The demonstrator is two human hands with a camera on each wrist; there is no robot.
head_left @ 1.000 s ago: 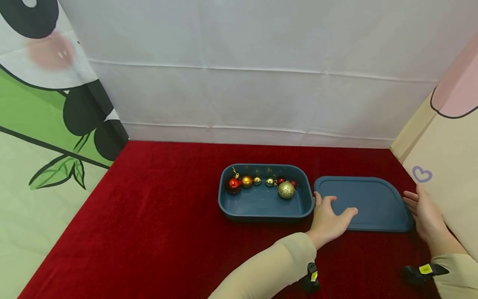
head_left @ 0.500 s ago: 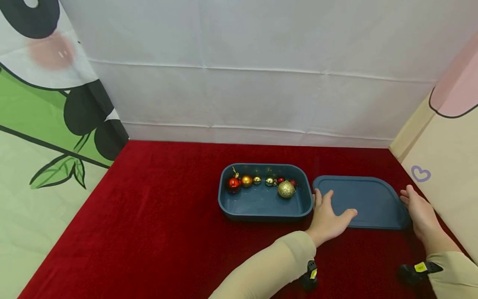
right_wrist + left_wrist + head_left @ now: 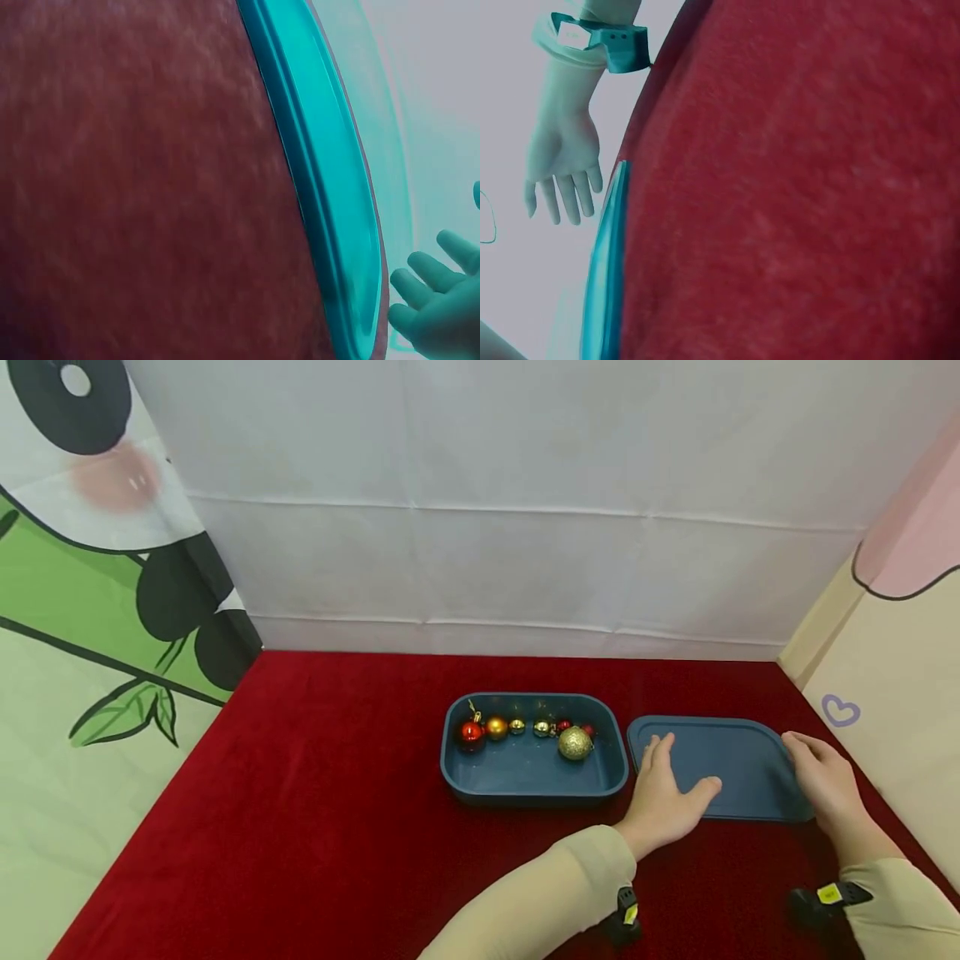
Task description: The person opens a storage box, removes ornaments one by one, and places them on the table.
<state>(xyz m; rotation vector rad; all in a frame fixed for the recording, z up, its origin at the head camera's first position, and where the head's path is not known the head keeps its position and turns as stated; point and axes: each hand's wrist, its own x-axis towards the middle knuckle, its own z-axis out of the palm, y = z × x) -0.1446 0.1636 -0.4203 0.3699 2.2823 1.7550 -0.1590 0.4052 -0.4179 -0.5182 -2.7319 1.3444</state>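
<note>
Both hands are down on the flat blue lid (image 3: pixel 723 764) in the lower right of the head view. The left hand (image 3: pixel 663 793) lies palm-down on the lid's left half, fingers straight and slightly spread, the thumb stretched out to the right across the blue surface; it presses rather than grips. The right hand (image 3: pixel 821 777) sits at the lid's right edge, fingers fairly straight and laid over the rim toward the upper left, the hand relaxed and clamped on nothing that I can see. The two hands are well apart, with the bare middle of the lid between them. Each forearm wears a beige sleeve (image 3: pixel 540 897) and a dark wrist strap (image 3: pixel 626 914) with a small yellow tag.

From the left wrist camera the lid shows only as a thin teal edge (image 3: pixel 607 262) against the cloth, with the other hand (image 3: pixel 559 161) hanging beside it at the upper left, fingers extended and loose. The right wrist camera shows the lid's raised rim (image 3: pixel 322 180) running from the top centre down to the lower right, and fingertips (image 3: pixel 431 300) of the other hand at the lower right corner.

Just left of the lid, near it but not touching, stands the open blue box (image 3: pixel 532 777). Along its far wall lies a row of small baubles: a red one (image 3: pixel 471 732) at the left, an orange-gold one (image 3: pixel 496 727) next to it, and a larger glittery gold ball (image 3: pixel 575 742) toward the right. Everything rests on a red velvet cloth (image 3: pixel 300 810). A white sheet (image 3: pixel 487 502) closes the back, a panda-print panel (image 3: pixel 82 568) fills the left side, and a cream panel with a small purple heart (image 3: pixel 838 711) stands at the right.
</note>
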